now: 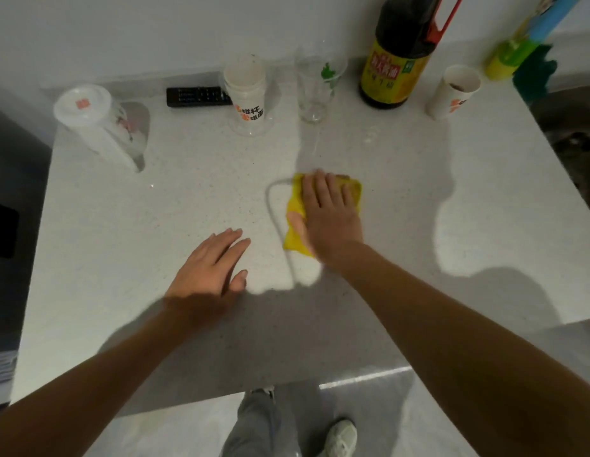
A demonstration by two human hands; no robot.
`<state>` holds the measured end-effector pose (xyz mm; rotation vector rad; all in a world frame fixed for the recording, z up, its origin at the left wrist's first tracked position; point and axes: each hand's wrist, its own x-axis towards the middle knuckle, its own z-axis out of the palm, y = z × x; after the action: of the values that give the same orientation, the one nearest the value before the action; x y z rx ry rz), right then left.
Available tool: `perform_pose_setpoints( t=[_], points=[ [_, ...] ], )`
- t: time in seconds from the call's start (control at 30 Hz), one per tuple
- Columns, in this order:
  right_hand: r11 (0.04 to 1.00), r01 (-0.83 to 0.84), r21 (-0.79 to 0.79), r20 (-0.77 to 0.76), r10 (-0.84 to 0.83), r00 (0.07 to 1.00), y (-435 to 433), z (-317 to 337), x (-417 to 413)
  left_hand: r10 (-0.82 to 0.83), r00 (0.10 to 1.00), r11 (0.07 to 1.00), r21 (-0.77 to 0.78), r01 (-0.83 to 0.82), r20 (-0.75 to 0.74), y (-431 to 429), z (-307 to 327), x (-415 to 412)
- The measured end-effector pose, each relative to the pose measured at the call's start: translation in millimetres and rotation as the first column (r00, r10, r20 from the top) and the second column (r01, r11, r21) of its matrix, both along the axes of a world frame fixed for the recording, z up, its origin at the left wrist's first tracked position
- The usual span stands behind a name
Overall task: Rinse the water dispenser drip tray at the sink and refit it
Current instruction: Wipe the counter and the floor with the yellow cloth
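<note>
At frame centre, the right hand presses flat, fingers spread, on a yellow cloth; the left hand rests open on the white tabletop.

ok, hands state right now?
Left hand: open, flat on the counter, holding nothing.
Right hand: open, pressing the yellow cloth flat.

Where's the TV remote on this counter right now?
In the head view, the black remote lies at the back of the counter against the wall, left of centre, beside the stacked paper cups.
</note>
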<state>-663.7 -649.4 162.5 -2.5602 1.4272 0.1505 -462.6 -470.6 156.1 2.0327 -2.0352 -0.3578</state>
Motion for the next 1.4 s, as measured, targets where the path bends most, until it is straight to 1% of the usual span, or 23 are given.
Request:
perform_pose_setpoints(
  t=[0.07,0.13,0.2,0.27,0.33,0.43,0.53,0.6,0.67,0.77,0.8,0.83,0.9,0.93,0.97,1.07,1.17,1.23,1.27,1.33,1.4],
  points=[
    [0.996,-0.094,-0.003,0.063,0.094,0.994,52,1,-12,0.016,1.0,1.0,0.002,-0.016,-0.007,0,4,-4],
    [0.991,-0.134,-0.004,0.1,0.134,0.986,101,-3,-40,0.024,1.0,1.0,-0.005,-0.024,0.0,1,7,-6],
    [0.994,-0.108,0.027,0.066,0.106,0.992,133,-6,-80,0.035,0.999,0.999,0.003,-0.035,0.002,3,7,-5],
    [0.997,-0.039,0.066,0.023,0.038,0.999,139,-4,-127,0.028,1.0,1.0,0.002,-0.028,0.0,4,5,-3],
    [0.996,0.047,0.074,-0.031,-0.045,0.999,122,0,-164,0.014,1.0,1.0,-0.014,-0.014,0.001,5,1,-1],
    [0.971,0.235,0.035,-0.04,-0.233,0.972,62,1,-185,0.015,1.0,0.998,-0.057,-0.014,0.001,4,-1,-1],
    [0.894,0.448,0.015,-0.043,-0.447,0.893,-14,-5,-154,-0.003,1.0,0.992,-0.126,0.005,0.021,3,-1,-1],
    [0.875,0.484,0.017,-0.028,-0.484,0.875,-51,-7,-109,0.0,1.0,0.986,-0.165,0.001,0.004,2,-1,-1],
    [0.912,0.41,0.017,-0.021,-0.41,0.912,-65,-7,-54,0.015,0.999,0.983,-0.182,-0.022,-0.036,1,-1,0],
    [0.986,0.168,0.018,-0.034,-0.167,0.985,-43,-5,19,0.03,0.999,0.973,-0.229,-0.036,-0.029,0,-1,6],
    [0.996,0.085,0.02,-0.033,-0.085,0.996,-26,-5,33,0.072,0.995,0.968,-0.235,-0.087,-0.075,0,-3,8],
    [1.0,0.018,0.026,-0.024,-0.017,1.0,-5,-4,39,0.129,0.98,0.958,-0.234,-0.163,-0.153,1,-4,10],
    [0.998,-0.058,0.039,0.011,0.058,0.998,45,-1,33,0.195,0.931,0.934,-0.232,-0.272,-0.309,5,-6,15],
    [0.997,-0.075,0.033,0.033,0.074,0.997,74,0,25,0.192,0.921,0.932,-0.23,-0.28,-0.339,8,-6,18],
    [0.996,-0.085,0.022,0.05,0.084,0.995,104,2,14,0.171,0.926,0.94,-0.225,-0.255,-0.337,11,-5,20],
    [0.997,-0.075,-0.015,0.059,0.076,0.995,184,10,-20,0.079,0.945,0.973,-0.183,-0.143,-0.319,24,6,25],
    [0.991,-0.075,-0.11,0.052,0.081,0.995,233,26,-39,0.036,0.95,0.993,-0.095,-0.068,-0.311,61,24,20],
    [0.984,-0.063,-0.165,0.03,0.069,0.997,254,38,-48,0.028,0.938,0.998,-0.046,-0.046,-0.345,99,33,17],
    [0.987,-0.054,-0.151,0.022,0.057,0.998,264,44,-50,0.041,0.931,0.998,-0.026,-0.054,-0.362,123,36,16],
    [0.997,-0.049,-0.066,0.043,0.052,0.998,288,50,-54,0.073,0.928,0.997,0.001,-0.078,-0.366,175,39,16],
    [0.996,-0.086,0.014,0.034,0.086,0.996,316,44,-57,0.105,0.939,0.994,0.049,-0.095,-0.328,234,37,16]
  ],
)
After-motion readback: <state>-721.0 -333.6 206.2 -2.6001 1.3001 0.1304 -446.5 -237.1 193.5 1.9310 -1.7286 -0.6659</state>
